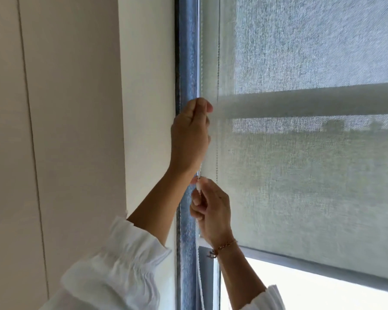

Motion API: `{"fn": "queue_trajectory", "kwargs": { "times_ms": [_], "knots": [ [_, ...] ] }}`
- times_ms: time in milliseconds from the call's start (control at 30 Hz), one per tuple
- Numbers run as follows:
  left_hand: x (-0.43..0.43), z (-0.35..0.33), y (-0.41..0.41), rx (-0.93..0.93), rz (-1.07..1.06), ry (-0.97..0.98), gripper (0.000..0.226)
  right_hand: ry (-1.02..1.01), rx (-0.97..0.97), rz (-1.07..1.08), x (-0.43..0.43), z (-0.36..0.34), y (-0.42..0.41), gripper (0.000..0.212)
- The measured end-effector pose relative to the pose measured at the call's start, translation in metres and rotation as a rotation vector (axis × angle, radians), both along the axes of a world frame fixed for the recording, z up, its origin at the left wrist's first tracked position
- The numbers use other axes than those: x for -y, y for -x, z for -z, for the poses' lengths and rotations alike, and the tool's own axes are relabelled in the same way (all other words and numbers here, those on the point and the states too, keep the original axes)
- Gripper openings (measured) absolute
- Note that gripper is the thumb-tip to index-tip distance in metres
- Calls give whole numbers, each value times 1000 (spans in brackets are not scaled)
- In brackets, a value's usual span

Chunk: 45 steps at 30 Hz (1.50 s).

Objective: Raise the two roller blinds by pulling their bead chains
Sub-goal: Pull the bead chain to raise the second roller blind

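Observation:
A grey mesh roller blind hangs over the window, its bottom bar slanting across the lower right with bright glass below it. A white bead chain runs down the blind's left edge beside the window frame. My left hand is closed around the chain at mid height. Below it, my right hand pinches the same chain at a white connector piece. The chain continues down past my right wrist. A second, thinner strand hangs just to the right. Only one blind is visible.
A dark blue-grey window frame stands upright left of the chain. A cream wall fills the left half. A horizontal window bar shows through the mesh. White ruffled sleeves cover both forearms, and a bracelet circles my right wrist.

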<state>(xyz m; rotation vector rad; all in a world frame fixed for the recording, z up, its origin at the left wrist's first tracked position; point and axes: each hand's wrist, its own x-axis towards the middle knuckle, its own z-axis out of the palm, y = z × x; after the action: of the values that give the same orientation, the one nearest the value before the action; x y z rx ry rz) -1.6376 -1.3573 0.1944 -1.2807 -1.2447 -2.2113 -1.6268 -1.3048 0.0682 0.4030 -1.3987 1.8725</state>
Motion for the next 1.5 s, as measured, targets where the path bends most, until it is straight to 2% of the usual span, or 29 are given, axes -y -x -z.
{"fn": "queue_trajectory", "kwargs": {
  "times_ms": [133,200,367,567,733,900,967,1033,1133,1267,1400,1500],
  "knots": [
    [9,9,6,-69,-19,-46,33,-121,12,158,-10,-35,5,51],
    [10,20,10,-100,-69,-28,30,-95,-48,190,-14,-60,3,57],
    [2,70,15,-55,-37,71,30,-2,-252,32,-14,-118,-10,33],
    [-8,137,9,-1,-24,199,26,20,-238,-30,-4,-143,-17,16],
    [-10,170,8,20,-46,272,31,30,-108,192,1,-141,-14,20],
    [-5,178,22,98,89,280,28,68,-278,83,9,-122,-15,20],
    [-2,174,30,131,76,268,40,55,-335,63,8,-115,-15,20],
    [0,161,40,171,45,264,61,6,-350,143,7,-107,-13,20],
    [6,120,44,179,105,198,51,-32,-307,259,6,-89,-8,19],
    [17,52,39,67,164,102,34,-65,-280,304,4,-55,-1,22],
    [22,4,31,4,210,161,33,-76,-220,431,8,-23,6,19],
    [20,-15,23,60,322,189,29,-148,-215,582,10,-9,10,30]
  ]
}}
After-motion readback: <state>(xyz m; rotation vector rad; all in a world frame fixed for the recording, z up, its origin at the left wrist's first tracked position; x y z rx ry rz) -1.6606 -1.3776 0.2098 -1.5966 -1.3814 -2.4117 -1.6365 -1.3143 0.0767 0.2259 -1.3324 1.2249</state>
